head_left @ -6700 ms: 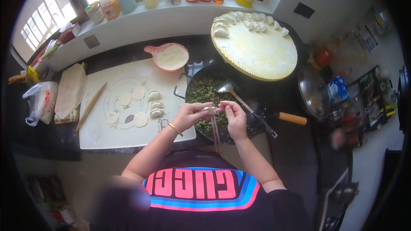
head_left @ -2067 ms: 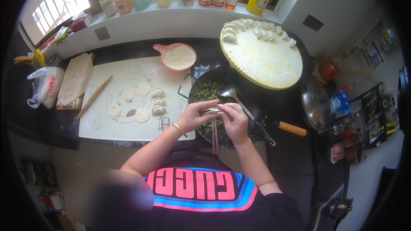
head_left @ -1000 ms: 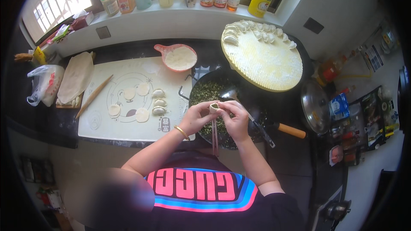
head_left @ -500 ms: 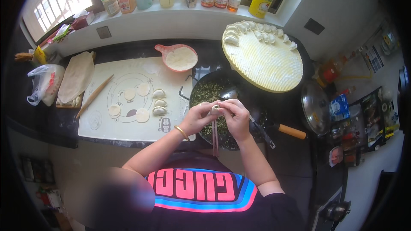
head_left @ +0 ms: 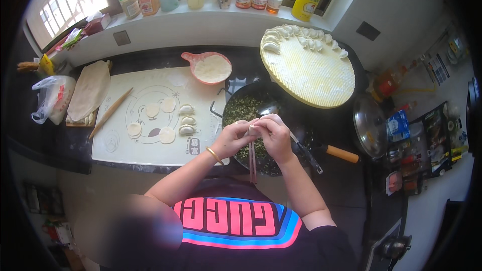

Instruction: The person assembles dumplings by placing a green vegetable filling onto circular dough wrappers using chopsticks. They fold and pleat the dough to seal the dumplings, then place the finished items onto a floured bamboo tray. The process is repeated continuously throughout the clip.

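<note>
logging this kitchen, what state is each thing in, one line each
Left hand, closed on held dumpling
Right hand, pinching it too
Held dumpling, mostly hidden
Wok, uncovered, chopped green filling inside
Ladle, resting in wok
Chopsticks, lying over wok's near rim
Pink scoop, holding flour
Round wrappers, flat, unfilled
Three dumplings, folded, lined up on mat
Rolling pin, lying down
Round ribbed board, partly covered with dumplings

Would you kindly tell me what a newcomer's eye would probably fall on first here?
Probably the big round yellow ridged tray at the upper right, with white dumplings along its far side. Next, at the centre, the left hand and right hand pinch a folded wrapper above a dark pan of chopped green filling.
</note>
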The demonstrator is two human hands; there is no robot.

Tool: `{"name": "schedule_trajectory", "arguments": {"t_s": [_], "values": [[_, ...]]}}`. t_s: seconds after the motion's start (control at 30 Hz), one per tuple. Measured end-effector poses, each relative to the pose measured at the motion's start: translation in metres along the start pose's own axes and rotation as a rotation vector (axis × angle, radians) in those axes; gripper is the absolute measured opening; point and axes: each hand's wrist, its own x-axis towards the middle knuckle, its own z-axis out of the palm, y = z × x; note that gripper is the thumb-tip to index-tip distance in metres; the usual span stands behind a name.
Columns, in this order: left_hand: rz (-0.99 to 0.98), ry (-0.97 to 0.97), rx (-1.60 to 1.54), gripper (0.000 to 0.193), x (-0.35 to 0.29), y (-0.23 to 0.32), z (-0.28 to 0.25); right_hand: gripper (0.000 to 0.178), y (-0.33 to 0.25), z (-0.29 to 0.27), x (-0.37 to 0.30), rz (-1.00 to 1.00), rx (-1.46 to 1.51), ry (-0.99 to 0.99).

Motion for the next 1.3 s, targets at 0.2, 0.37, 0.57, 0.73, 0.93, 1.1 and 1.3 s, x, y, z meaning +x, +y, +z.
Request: {"name": "schedule_trajectory", "arguments": {"t_s": [0.2,0.37,0.57,0.73,0.93,1.1,1.3], "values": [[-0.026,-0.031,0.091,0.021,-0.003,-0.005,-0.004,0.008,0.004,0.001,-0.002,0.015,-0.002,-0.027],[-0.02,-0.054,0.134,0.02,-0.004,0.004,-0.007,0.006,-0.001,-0.007,0.008,0.154,0.153,-0.199],[-0.098,-0.055,0.007,0.052,-0.007,0.011,-0.005,0.004,0.007,-0.001,0.008,-0.086,-0.11,-0.156],[-0.067,-0.036,-0.028,0.074,-0.005,-0.001,-0.006,0.005,0.008,-0.004,0.013,0.046,-0.013,-0.252],[-0.078,-0.084,0.048,0.075,-0.005,0.007,-0.008,0.005,0.003,-0.005,0.02,0.071,-0.046,-0.439],[-0.141,-0.088,-0.133,0.075,-0.004,0.0,-0.008,0.005,0.013,0.01,0.013,-0.091,-0.084,-0.218],[-0.197,-0.07,-0.127,0.07,-0.008,-0.005,-0.012,0.009,0.007,0.004,0.01,0.381,0.102,-0.216]]}}
